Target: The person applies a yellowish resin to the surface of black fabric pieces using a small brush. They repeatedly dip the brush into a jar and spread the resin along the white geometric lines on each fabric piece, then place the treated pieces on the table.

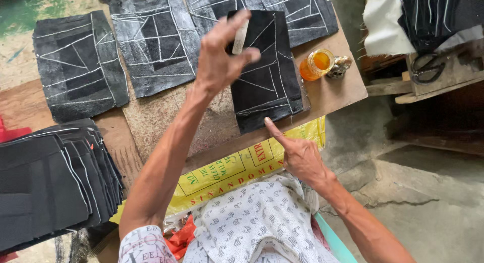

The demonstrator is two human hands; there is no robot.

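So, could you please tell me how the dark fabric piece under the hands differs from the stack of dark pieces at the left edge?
The fabric piece lies single and flat on the board; the stack holds many pieces fanned one over another. The single piece shows a full pattern of white chalk lines, while the stack shows lines only along its edges. The right hand points a finger at the single piece, and the left hand hangs over it with a chalk stick; no hand is near the stack. Both are dark cloth.

Black fabric pieces (265,66) bear white chalk line patterns, a jar (316,64) at upper right holds orange liquid, the sack (237,167) at lower centre is yellow
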